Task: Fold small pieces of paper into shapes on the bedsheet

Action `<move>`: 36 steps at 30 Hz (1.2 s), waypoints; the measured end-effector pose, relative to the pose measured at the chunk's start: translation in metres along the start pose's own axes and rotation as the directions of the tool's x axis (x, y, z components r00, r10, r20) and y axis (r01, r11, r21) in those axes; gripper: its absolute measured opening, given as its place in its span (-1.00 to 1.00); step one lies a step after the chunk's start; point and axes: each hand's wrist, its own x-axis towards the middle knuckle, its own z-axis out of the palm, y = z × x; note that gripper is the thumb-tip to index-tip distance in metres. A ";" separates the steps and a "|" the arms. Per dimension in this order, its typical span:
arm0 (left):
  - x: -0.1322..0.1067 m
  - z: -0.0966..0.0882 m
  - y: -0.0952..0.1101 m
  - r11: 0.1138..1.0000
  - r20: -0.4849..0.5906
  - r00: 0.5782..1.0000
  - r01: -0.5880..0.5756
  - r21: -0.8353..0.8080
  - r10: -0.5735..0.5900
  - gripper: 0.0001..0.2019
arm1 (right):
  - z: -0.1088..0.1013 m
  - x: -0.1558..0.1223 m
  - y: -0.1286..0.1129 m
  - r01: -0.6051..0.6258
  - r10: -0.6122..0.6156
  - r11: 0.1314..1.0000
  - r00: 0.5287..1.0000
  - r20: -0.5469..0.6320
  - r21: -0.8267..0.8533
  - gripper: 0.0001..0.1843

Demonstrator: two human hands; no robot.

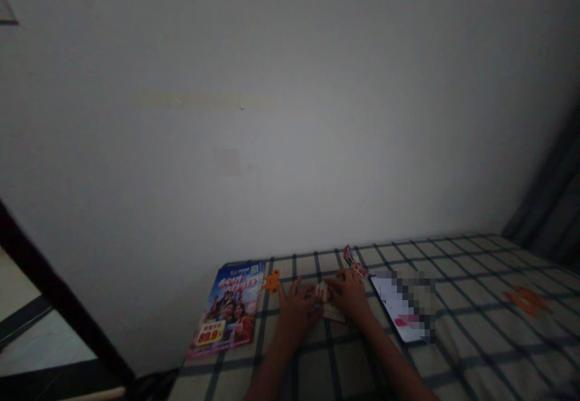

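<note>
Both my hands rest on a checked cloth (457, 328) near a white wall. My left hand (296, 307) lies with fingers stretched out, its fingertips pressing on a small red and white paper piece (330, 311). My right hand (351, 295) lies flat on the same paper from the right, fingers spread. The dim light hides the detail of the paper.
A colourful flyer (229, 316) lies left of my hands, with a small orange paper shape (272, 281) beside it. A phone (401, 307) with a lit screen lies to the right. A small printed wrapper (354, 261) sits behind my right hand. A dark bed frame bar (58, 298) runs at left.
</note>
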 end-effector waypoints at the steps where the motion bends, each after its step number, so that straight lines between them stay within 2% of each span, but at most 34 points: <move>1: 0.000 0.001 0.000 1.000 -0.008 1.000 -0.011 -0.006 0.011 -0.76 | 0.000 0.001 0.001 -0.005 0.005 1.000 1.000 -0.002 0.009 -0.66; 5: -0.001 0.004 0.000 1.000 -0.024 0.999 -0.027 0.011 0.028 -0.77 | -0.002 0.006 0.001 -0.033 0.033 0.999 0.999 0.025 0.026 -0.71; 10: -0.001 0.004 0.000 1.000 -0.003 1.000 0.009 0.001 -0.009 -0.77 | -0.011 0.018 -0.002 -0.047 0.046 0.999 0.994 0.097 0.018 -0.80; 19: -0.001 0.004 -0.002 0.995 0.042 0.998 0.047 -0.085 -0.044 -0.70 | -0.019 0.023 -0.005 0.020 -0.020 1.000 0.997 0.078 0.004 -0.81; 27: 0.000 0.003 -0.001 0.998 0.068 0.997 0.052 -0.046 -0.048 -0.72 | -0.017 0.022 -0.005 0.020 -0.021 1.000 0.998 0.054 0.005 -0.82; 36: 0.000 -0.001 0.001 0.998 0.087 0.995 0.049 -0.025 -0.047 -0.77 | -0.023 0.037 -0.003 0.142 -0.139 0.990 0.983 0.123 -0.016 -0.86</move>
